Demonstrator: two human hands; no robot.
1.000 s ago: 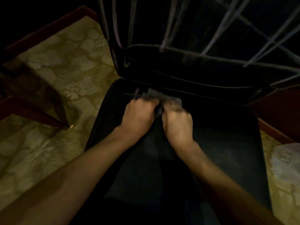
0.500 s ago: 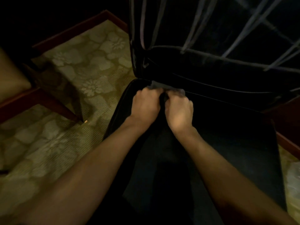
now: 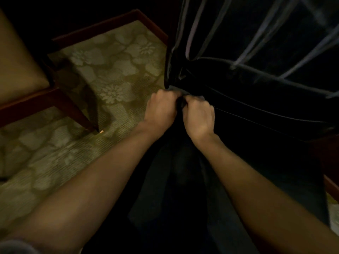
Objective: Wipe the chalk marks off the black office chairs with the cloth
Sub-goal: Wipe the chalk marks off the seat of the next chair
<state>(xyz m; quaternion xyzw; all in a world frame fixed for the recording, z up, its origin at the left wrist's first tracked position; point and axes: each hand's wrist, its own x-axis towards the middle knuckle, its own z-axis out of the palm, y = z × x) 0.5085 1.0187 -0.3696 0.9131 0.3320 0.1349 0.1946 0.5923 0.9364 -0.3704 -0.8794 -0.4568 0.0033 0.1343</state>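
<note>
A black office chair (image 3: 266, 162) fills the right half of the dim head view. Pale chalk lines (image 3: 251, 50) cross its upright backrest. My left hand (image 3: 161, 109) and my right hand (image 3: 200, 116) sit side by side at the seat's far left corner, where seat meets backrest. Both are curled into fists around a small grey cloth (image 3: 175, 88); only its edge peeks out above the knuckles. The cloth presses against the chair.
Green floral carpet (image 3: 110, 85) lies left of the chair. A dark wooden chair with a tan seat (image 3: 18, 74) stands at the left, one leg (image 3: 80, 116) ending near my left forearm. A red-brown skirting edge (image 3: 110, 24) runs along the back.
Both hands have slid with the cloth across the seat toward its far left corner, up against the backrest. The view has shifted left, showing more carpet and the wooden chair.
</note>
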